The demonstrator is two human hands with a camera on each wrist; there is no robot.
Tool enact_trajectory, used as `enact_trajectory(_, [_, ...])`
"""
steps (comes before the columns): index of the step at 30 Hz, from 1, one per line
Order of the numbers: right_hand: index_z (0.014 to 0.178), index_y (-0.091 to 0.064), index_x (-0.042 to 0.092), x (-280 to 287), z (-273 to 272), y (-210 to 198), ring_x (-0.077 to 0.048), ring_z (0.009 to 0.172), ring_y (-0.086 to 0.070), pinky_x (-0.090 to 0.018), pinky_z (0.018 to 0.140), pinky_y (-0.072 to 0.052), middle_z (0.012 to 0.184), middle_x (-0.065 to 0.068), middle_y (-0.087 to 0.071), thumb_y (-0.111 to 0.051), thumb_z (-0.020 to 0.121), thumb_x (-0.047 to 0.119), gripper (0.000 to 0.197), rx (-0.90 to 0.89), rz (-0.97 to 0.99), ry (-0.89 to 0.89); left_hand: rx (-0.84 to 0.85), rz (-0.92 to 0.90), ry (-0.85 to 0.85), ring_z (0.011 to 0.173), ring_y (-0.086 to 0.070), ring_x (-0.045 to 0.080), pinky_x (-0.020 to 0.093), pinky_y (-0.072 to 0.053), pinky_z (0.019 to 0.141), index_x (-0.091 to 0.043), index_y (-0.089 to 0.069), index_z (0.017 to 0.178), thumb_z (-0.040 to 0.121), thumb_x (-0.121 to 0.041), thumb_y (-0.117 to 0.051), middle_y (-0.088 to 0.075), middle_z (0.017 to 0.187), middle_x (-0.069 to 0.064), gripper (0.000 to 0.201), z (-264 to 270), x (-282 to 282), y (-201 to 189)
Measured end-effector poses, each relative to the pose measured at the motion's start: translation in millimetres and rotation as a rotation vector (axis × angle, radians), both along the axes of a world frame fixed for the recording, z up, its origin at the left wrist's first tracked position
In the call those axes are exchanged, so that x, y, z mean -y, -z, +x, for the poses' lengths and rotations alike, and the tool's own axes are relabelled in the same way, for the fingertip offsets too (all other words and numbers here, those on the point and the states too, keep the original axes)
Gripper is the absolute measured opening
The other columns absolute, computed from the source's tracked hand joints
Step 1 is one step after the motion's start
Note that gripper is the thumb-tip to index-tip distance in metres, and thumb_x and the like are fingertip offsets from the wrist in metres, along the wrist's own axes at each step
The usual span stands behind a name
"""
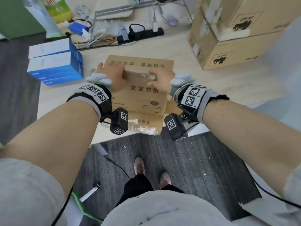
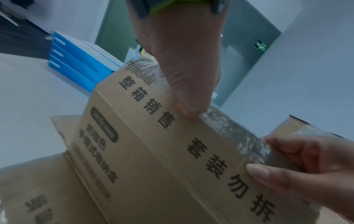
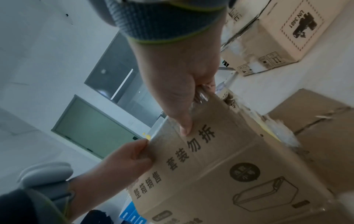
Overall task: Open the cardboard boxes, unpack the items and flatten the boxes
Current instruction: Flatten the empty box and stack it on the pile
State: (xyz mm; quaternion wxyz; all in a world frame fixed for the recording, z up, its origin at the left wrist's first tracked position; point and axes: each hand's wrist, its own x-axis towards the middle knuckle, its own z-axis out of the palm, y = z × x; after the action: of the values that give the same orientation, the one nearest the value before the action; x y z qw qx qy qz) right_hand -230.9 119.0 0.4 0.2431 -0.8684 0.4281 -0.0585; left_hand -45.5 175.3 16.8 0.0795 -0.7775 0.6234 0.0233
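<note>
A brown cardboard box point(image 1: 143, 97) with black printed characters lies on the pale table, its far flap point(image 1: 138, 62) folded outward. Clear crinkled tape point(image 2: 229, 125) runs along the near flap's upper edge. My left hand point(image 1: 112, 73) grips that edge at the left, thumb point(image 2: 188, 97) pressed on the printed face. My right hand point(image 1: 158, 77) grips the same taped edge at the right, thumb point(image 3: 184, 121) on the front and the fingers curled over the back, hidden. The inside of the box is out of sight.
A stack of blue and white boxes point(image 1: 55, 64) sits left of the box. Two large stacked cartons point(image 1: 236, 38) stand at the right. A black power strip point(image 1: 140, 35) with cables lies behind. Flat cardboard point(image 1: 146, 126) pokes out near the table's front edge.
</note>
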Motion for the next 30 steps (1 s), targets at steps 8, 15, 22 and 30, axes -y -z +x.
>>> enact_trajectory(8, [0.107, -0.07, 0.013, -11, -14, -46, -0.029, 0.097, -0.063, -0.027, 0.067, -0.04, 0.107, -0.005, -0.067, -0.05, 0.09, 0.004, 0.027, -0.187, -0.117, -0.133, -0.15, 0.096, -0.012, 0.083, -0.05, 0.023, 0.031, -0.038, 0.07, -0.014, -0.053, 0.092, 0.088, -0.034, -0.057, -0.06, 0.099, 0.008, 0.02, 0, -43, -25])
enact_trajectory(15, [0.105, -0.065, 0.018, -30, -25, -25, -0.017, 0.09, -0.06, -0.028, 0.074, -0.051, 0.099, 0.003, -0.064, -0.064, 0.068, 0.073, 0.066, -0.319, 0.085, -0.195, -0.399, 0.336, -0.068, 0.082, -0.057, 0.025, 0.024, -0.038, 0.062, -0.008, -0.061, 0.094, 0.089, -0.068, -0.033, -0.063, 0.092, 0.009, 0.066, -27, -61, -18])
enact_trajectory(22, [0.121, -0.054, 0.017, -41, -7, 18, -0.026, 0.111, -0.047, -0.037, 0.085, -0.04, 0.12, -0.005, -0.056, -0.063, 0.08, 0.054, 0.056, -0.331, -0.078, -0.227, -0.237, 0.301, -0.156, 0.127, -0.042, 0.032, 0.037, -0.029, 0.106, -0.011, -0.036, 0.144, 0.093, -0.039, -0.058, -0.045, 0.139, 0.015, 0.062, -19, -77, 29])
enact_trajectory(30, [0.11, -0.067, 0.024, -29, 5, 38, -0.024, 0.112, -0.048, -0.038, 0.091, -0.036, 0.114, 0.001, -0.061, -0.065, 0.087, 0.033, 0.025, -0.303, -0.098, -0.194, -0.24, 0.29, -0.078, 0.109, -0.054, 0.029, 0.031, -0.04, 0.086, -0.005, -0.056, 0.122, 0.092, -0.008, -0.055, -0.058, 0.12, 0.012, 0.03, -8, -77, 39])
